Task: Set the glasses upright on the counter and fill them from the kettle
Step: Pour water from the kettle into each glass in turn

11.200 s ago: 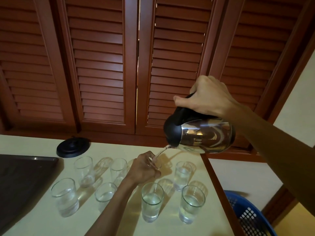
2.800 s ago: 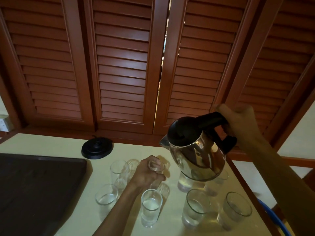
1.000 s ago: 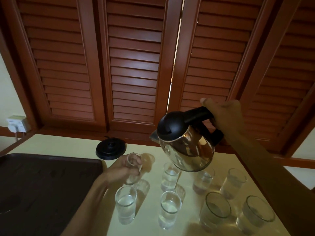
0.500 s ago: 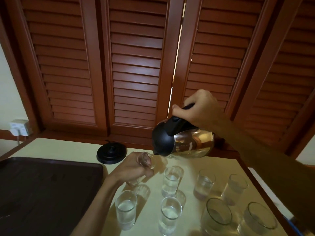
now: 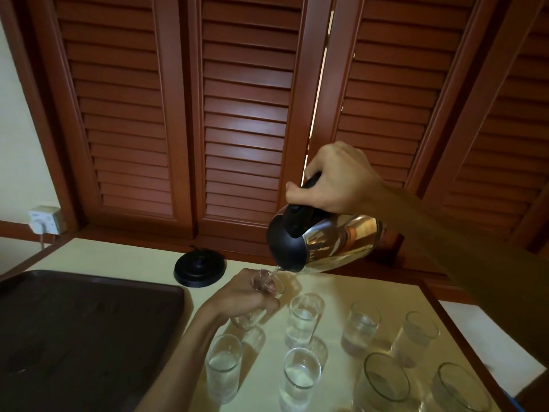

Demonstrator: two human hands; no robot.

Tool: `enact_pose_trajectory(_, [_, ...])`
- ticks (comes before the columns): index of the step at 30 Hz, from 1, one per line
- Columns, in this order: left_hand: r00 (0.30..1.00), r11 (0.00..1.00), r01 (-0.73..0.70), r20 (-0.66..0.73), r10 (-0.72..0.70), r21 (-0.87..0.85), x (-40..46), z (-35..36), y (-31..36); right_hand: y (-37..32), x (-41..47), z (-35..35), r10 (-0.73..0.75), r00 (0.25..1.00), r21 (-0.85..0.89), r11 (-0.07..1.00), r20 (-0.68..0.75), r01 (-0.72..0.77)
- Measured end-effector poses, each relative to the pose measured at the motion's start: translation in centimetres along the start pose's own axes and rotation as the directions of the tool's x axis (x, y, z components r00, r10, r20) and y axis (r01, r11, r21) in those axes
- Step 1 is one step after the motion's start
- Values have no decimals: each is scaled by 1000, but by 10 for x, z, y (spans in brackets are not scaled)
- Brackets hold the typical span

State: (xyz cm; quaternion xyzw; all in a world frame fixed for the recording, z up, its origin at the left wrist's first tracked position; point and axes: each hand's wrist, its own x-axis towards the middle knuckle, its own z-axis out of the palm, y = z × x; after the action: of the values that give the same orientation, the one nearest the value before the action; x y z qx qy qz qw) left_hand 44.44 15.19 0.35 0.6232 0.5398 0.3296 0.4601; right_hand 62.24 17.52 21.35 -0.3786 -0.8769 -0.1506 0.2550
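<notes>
A steel kettle (image 5: pixel 329 243) is gripped by its black handle in the right hand (image 5: pixel 341 179) at centre right and tipped so that a thin stream falls into a small glass (image 5: pixel 267 288) clasped and steadied by the left hand (image 5: pixel 246 295) at lower centre. Seven more glasses, among them one (image 5: pixel 303 321) just right of the pour, are stood upright across the lower right with water seen in most, so the filling is judged nearly finished. The work is done on a pale counter (image 5: pixel 124 257) beside a dark tray (image 5: pixel 83 331) and the kettle's base (image 5: pixel 199 269), beneath red-brown louvred shutters (image 5: pixel 243 114).
</notes>
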Motion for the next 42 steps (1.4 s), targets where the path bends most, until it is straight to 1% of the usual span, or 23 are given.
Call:
enact_pose_trajectory(6, [1000, 999, 2, 18, -2, -39, -1, 0, -2, -6, 10, -7, -61, 998, -13, 998, 30, 62])
enact_pose_trajectory(13, [999, 998, -32, 20, 33, -60, -2, 1, -3, -15, 22, -15, -94, 995, -45, 994, 44, 96])
enact_pose_trajectory(21, [999, 994, -40, 1, 41, -97, -3, 1, -4, -23, 30, -20, -96, 995, -89, 991, 41, 99])
enact_pose_trajectory(25, [999, 995, -42, 7, 43, -95, -5, 1, -3, -26, 32, -21, -100, 994, -106, 989, 47, 104])
enact_pose_trajectory(31, [999, 996, -27, -21, 26, -88, -4, 1, -4, -28, 34, -23, -92, 993, -114, 989, 71, 99])
enact_pose_trajectory(35, [1000, 996, -27, -4, 27, -84, -5, 2, -5, -30, 34, -24, -92, 992, -129, 986, 82, 102])
enact_pose_trajectory(42, [1000, 996, -23, -15, 22, -88, -3, 4, -8, -32, 36, -24, -90, 992, -136, 986, 84, 101])
